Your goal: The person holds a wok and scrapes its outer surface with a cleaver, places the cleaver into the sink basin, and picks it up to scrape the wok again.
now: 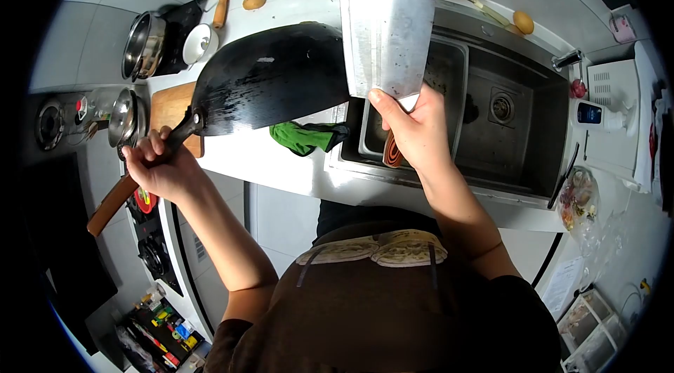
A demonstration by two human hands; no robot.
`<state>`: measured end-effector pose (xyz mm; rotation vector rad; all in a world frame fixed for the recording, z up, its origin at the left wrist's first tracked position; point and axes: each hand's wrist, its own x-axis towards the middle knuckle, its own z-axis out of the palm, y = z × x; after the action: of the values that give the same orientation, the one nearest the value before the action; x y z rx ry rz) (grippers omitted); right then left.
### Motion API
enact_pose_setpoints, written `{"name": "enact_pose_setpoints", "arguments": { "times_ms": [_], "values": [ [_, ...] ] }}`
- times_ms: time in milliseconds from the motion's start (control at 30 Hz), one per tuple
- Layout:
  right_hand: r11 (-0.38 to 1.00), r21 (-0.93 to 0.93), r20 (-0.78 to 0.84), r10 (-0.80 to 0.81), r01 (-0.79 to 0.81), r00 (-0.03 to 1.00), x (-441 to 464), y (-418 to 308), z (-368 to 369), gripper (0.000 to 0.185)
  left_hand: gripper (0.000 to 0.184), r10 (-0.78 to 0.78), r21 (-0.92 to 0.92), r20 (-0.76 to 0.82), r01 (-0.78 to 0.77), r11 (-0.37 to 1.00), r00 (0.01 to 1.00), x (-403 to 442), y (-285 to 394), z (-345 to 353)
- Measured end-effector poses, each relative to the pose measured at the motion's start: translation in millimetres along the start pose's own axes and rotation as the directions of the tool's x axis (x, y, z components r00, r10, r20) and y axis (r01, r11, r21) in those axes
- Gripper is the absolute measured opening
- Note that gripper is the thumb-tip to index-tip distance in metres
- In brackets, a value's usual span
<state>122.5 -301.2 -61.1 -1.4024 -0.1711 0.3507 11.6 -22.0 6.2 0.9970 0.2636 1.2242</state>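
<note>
- Left fingers: curled round the wok handle (184, 133), closed grip; thumb partly hidden.
- Left hand (165, 168): out to the side, forearm angled forward and outward, elbow bent.
- Right fingers: pinching the cleaver (390, 22) where blade meets handle, thumb on the near face; other fingertips hidden, can't tell.
- Right hand (423, 131): raised ahead of the body, forearm slanting inward, blade pointing away.
- Wok (270, 81): tilted, above counter (246, 162), left of cleaver; contact unclear.
- Green cloth (302, 138): on counter, beside sink (519, 162).
- Cutting board (168, 107): partly behind wok.
</note>
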Motion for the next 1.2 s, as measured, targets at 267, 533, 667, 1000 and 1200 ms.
{"name": "enact_pose_setpoints", "arguments": {
  "times_ms": [267, 533, 667, 1000, 1200],
  "values": [
    [1.0, 0.007, 0.003, -0.017, 0.017, 1.0, -1, 4, -3, 0.018, 0.034, -0.011, -0.007, 0.003, 0.011, 1.0, 1.0, 1, 0, -2],
    [0.999, 0.03, 0.015, 0.012, -0.013, 1.0, -5, 1, 2, 0.016, 0.034, -0.019, -0.01, -0.042, 0.018, 1.0, 0.999, 0, 1, -3],
    [1.0, 0.014, -0.007, -0.006, 0.006, 1.0, -3, 5, 0, 0.016, 0.033, -0.017, -0.025, -0.02, 0.016, 1.0, 1.0, 0, 2, -7],
    [0.999, 0.004, 0.014, 0.035, -0.035, 0.999, -7, -1, 4, 0.018, 0.034, -0.022, -0.037, -0.039, 0.021, 0.999, 0.999, 1, 1, -7],
    [1.0, -0.013, 0.004, 0.01, -0.01, 1.0, -10, -3, 8, 0.017, 0.037, -0.006, -0.007, -0.087, 0.005, 1.0, 0.996, -2, 1, -1]
  ]
}}
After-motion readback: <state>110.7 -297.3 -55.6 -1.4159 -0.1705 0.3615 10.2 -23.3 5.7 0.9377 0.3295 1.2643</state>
